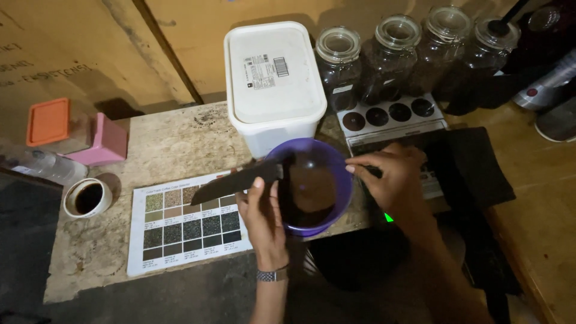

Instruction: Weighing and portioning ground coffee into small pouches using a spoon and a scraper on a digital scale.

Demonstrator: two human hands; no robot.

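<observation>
The counter (180, 144) is a worn stone slab, and the biggest thing on it is a white lidded tub (275, 84) at the back, with four glass jars (414, 51) of dark contents lined up to its right. In front of the tub, at the counter's near edge, sits a purple bowl (312, 186) with dark grounds in the bottom. A laminated colour chart (189, 222) of brown and black swatches lies flat to the bowl's left, and a small white cup (88, 198) of dark liquid stands further left, near a pink box (102, 141).

The left hand (261, 210) is clenched around a flat dark blade-like tool (237, 182), whose tip reaches out over the chart while its other end rests at the bowl's rim. The right hand (390, 174) pinches the rim on the far side, steadying the bowl.

The bowl overhangs the counter edge a little; a hard scrape with the tool could tip it and spill the grounds, or flick them onto the chart.
</observation>
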